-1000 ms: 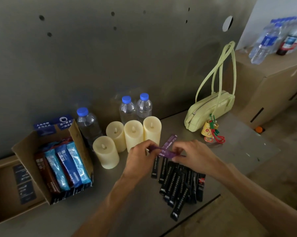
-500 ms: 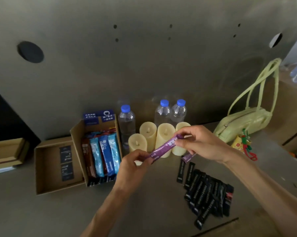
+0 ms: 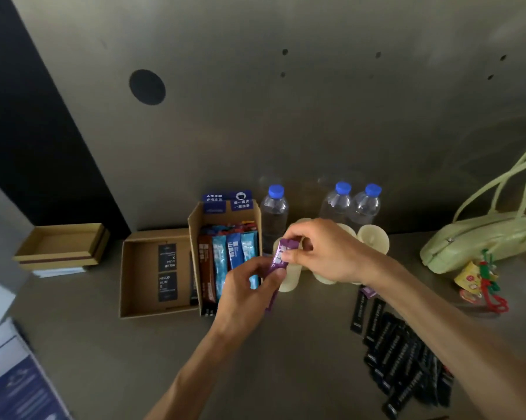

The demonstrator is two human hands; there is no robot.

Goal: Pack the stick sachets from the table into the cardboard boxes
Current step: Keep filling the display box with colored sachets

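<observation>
Left hand (image 3: 243, 294) and right hand (image 3: 325, 253) fingers pinch the purple sachet (image 3: 279, 256); best slid upright into the cardboard box (image 3: 194, 234) just beside it.

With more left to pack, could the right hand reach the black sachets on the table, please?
Probably yes, once freed: the black sachets lie uncovered close by, but the right hand pinches the purple sachet now.
</observation>
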